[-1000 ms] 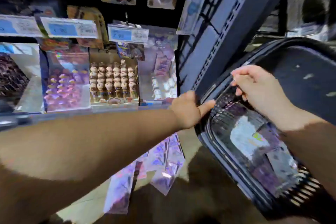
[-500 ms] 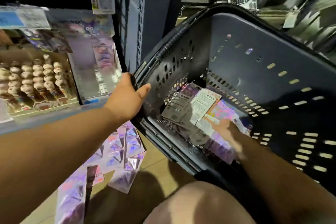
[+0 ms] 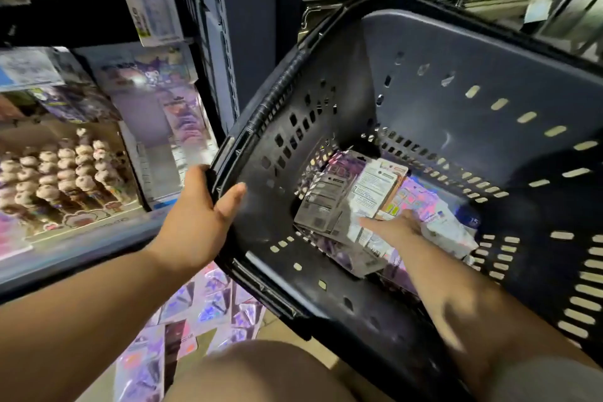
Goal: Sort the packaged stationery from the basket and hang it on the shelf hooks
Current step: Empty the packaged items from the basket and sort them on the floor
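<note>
Grips with left hand (image 3: 199, 219) the rim of the tilted dark grey perforated plastic basket (image 3: 424, 52), thumb inside. Reaches right hand (image 3: 393, 228), fingers straight, over the pile of flat carded stationery packets (image 3: 326, 199) in the basket's bottom. Outside, beneath it, shiny purple packets (image 3: 208, 300) on the floor (image 3: 321, 357).

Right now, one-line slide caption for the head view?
Left hand grips the dark basket rim while the right hand reaches for the stationery packs inside.

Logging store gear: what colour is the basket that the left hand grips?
The basket is dark grey to black; head view.
</note>
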A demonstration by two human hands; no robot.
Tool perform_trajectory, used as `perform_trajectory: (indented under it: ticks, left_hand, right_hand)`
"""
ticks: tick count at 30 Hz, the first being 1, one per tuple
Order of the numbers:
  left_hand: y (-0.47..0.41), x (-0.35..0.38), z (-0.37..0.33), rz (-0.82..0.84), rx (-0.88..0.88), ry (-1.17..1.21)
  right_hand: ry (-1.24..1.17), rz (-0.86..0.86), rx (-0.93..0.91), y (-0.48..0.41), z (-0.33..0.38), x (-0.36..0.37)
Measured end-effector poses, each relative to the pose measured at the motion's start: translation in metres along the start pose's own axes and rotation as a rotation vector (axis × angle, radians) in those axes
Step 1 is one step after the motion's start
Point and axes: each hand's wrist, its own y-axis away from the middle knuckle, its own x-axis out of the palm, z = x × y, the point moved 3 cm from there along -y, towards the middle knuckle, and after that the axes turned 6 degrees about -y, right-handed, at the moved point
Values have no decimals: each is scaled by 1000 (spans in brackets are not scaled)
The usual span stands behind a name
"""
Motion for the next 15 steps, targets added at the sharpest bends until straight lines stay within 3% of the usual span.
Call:
perform_trajectory:
  ticks: [3,9,12,15]
  left_hand:
    - [2,1,1,-4,-1,-19]
    - [8,-1,6,-7,-12,-14]
    - [10,-1,8,17,-14,-12]
    - [10,-2,11,25,-9,-13]
  right_hand:
    - [31,-13,35,1,10,-3]
    - [304,99,-4,-1,33,8]
    - [493,75,-51,8,43,10]
    - [465,104,-74,6,45,21]
